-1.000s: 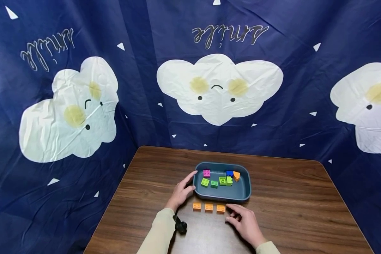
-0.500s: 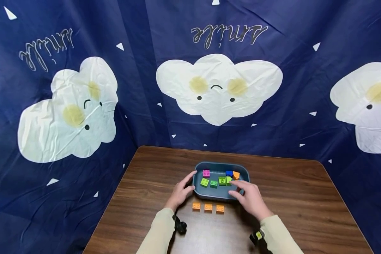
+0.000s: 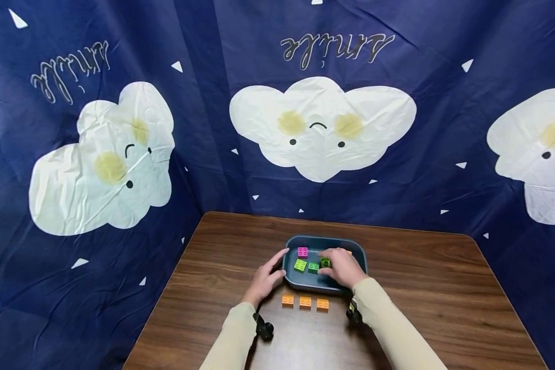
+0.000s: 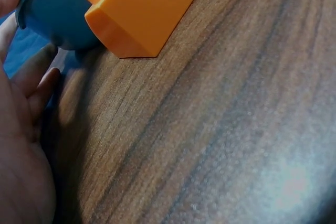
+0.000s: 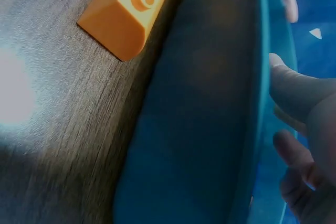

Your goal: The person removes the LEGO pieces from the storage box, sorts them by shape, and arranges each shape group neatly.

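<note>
My left hand touches the left end of a dark blue-green tray, thumb and fingers spread along its rim. Over the tray's right half is my right hand, thumb and fingers apart around a lime brick. In the right wrist view its thumb shows just past the near rim. A green brick, another lime brick and a magenta brick lie left of it. The hand hides the blue brick and most of an orange brick.
Three orange bricks stand in a row on the wooden table before the tray. In the left wrist view, one orange brick has a slanted face. A navy curtain with white clouds hangs behind the table.
My right hand has moved from beside the rightmost orange brick in the row, over the near rim and left into the tray. My left hand stays at the tray's left end.
</note>
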Demonstrator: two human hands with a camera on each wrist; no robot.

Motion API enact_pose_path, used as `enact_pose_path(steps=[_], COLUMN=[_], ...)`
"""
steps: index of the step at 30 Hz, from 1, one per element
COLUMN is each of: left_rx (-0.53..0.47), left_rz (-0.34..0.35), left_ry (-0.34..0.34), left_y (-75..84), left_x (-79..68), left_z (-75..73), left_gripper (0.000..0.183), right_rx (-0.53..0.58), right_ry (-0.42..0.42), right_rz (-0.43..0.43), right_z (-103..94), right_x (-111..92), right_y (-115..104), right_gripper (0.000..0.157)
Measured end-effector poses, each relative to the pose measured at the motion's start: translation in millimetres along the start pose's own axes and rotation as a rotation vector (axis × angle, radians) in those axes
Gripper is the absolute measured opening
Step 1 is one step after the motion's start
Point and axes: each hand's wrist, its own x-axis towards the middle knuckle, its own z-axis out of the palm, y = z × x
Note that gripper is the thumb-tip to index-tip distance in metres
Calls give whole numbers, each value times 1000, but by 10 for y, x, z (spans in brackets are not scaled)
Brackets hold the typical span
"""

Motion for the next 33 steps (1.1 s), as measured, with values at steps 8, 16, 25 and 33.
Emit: enact_pose_path(steps=[8, 16, 25, 33], left_rx=[14, 22, 16, 5], left_rz=[-1, -4, 1, -21], left_ry=[-15, -12, -13, -16], left_y=[10, 20, 14, 6], left_x=[-6, -3, -6, -5], left_z=[-13, -27, -8, -18], left_gripper=[65, 65, 65, 64], right_rx=[-88, -181, -125, 41], right_ry=[-178, -227, -183, -80], right_rz=[-7, -7, -3, -41], right_z=[146, 234, 216, 128], right_x=[186, 222, 166, 87], right_y=[-53, -68, -73, -35], right_gripper=[48, 44, 29, 34])
